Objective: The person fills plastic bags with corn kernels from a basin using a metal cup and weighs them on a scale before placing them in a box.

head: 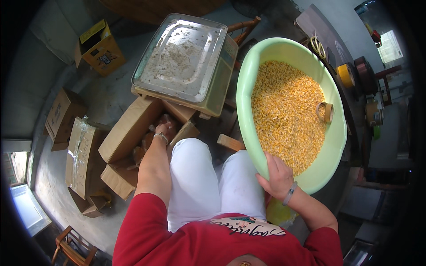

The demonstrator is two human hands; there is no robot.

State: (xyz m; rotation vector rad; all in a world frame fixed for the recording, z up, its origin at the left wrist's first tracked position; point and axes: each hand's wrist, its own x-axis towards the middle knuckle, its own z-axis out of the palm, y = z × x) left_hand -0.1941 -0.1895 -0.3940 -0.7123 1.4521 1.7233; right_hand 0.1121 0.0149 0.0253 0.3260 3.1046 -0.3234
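Observation:
My left hand point(163, 128), with a beaded bracelet at the wrist, reaches down into an open cardboard box point(128, 128) on my left. It touches a clear plastic bag point(169, 122) with reddish-brown contents; whether the fingers grip it is hard to see. Similar bags point(139, 153) lie lower in the box. On the other side, my right hand point(278, 174) grips the near rim of a large pale green plastic basin point(249, 109), fingers inside and thumb outside. Cracked yellow corn point(286, 116) fills much of the basin. A tape roll point(328, 112) rests on the corn against the far-right wall.
Ahead stands a scale with a worn metal pan point(181, 56). Cardboard boxes point(80, 156) and a yellow box point(103, 50) stand on the floor to the left. A wooden piece point(230, 142) juts out near my knees. Tape rolls point(346, 75) sit on a table point(322, 30) at right.

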